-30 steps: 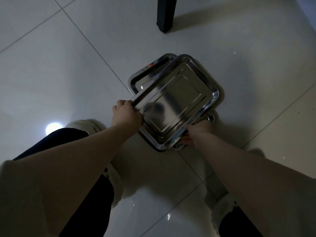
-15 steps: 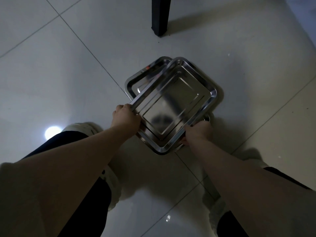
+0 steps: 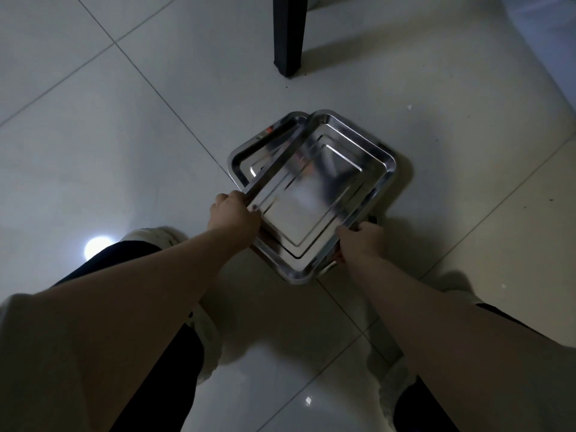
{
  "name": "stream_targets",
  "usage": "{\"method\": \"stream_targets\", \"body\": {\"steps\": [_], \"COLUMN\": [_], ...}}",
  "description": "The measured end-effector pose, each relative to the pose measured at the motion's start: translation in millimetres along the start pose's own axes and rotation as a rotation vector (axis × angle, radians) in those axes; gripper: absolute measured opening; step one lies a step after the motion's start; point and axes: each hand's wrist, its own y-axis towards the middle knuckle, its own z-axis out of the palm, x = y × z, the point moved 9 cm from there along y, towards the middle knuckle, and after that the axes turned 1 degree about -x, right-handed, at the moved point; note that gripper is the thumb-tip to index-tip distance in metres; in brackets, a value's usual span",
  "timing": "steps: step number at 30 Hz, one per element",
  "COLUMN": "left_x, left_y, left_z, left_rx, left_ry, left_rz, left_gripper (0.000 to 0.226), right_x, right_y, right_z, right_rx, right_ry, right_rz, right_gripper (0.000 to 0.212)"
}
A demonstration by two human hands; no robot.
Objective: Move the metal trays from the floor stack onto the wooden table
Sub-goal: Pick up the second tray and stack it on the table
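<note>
- Far left: pale glossy tiled floor (image 3: 109, 135), with a round bright reflection of a lamp near the dark trouser leg (image 3: 103, 263).
- Left hand (image 3: 233, 215): closed over the near-left corner of the shiny rectangular steel top tray (image 3: 314, 198), thumb inside the rim, other fingers hidden under the edge.
- Top tray: held skewed over the second steel tray of the floor stack (image 3: 249, 157), which shows at the upper left; seems slightly raised at the near side, but cannot tell if fully free of the stack.
- More trays below probably, only edges visible at the right and near side; exact number not clear.
- Handling, as a judgement: thin stiff sheet metal, light, not fragile, but smooth and slippery, with a narrow rolled rim; nested trays may stick together and come up as a pair.
- Best hold: on two opposite rims, thumbs on top and fingers under, tray kept level.
- Right hand (image 3: 361, 241): closed on the near-right rim of the same tray, fingers wrapped under.
- Upper middle: black square table leg (image 3: 288, 35) standing on the floor; wooden table top not in view.
</note>
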Motion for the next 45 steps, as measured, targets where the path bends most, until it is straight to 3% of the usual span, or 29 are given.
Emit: {"method": "stream_targets", "body": {"steps": [4,13,18,22,26,30,36,41,45], "left_x": [-5.6,-46.1,-75.3,-86.5,-92.1,-102.2,-112.2,-109.5,-121.4], "left_y": [-9.0,-54.7,-113.1,-169.3,-227.3,-280.1,-354.6,-404.2,-442.0], "left_z": [-12.6,-68.1,-93.1,-117.5,-136.0,-159.3,-193.8,-218.9,-236.6], "left_rx": [-0.031,-0.082,-0.043,-0.064,-0.084,-0.184,-0.323,-0.400,-0.446], "left_ry": [0.026,-0.127,-0.231,-0.318,-0.388,-0.445,-0.602,-0.716,-0.805], "left_rz": [-0.020,-0.045,0.007,0.006,0.022,0.096,0.160,0.160,0.202], "left_gripper": [0.055,0.049,0.031,0.028,0.038,0.028,0.028,0.024,0.026], "right_x": [2.3,32.1,51.3,62.7,74.9,93.6,106.2,96.4,94.8], "right_y": [-16.3,-74.3,-128.0,-177.3,-227.2,-278.4,-356.6,-402.9,-434.9], "right_z": [3.2,-46.0,-94.7,-137.7,-183.6,-222.5,-268.7,-299.2,-325.3], "right_rx": [0.118,0.276,0.314,0.300,0.239,0.216,0.258,0.274,0.276], "right_ry": [0.185,0.150,0.152,0.128,0.077,0.090,0.228,0.263,0.314], "right_rz": [0.111,0.067,-0.054,-0.132,-0.254,-0.371,-0.483,-0.552,-0.633], "right_gripper": [0.016,0.019,0.016,0.021,0.038,0.023,0.022,0.037,0.076]}}
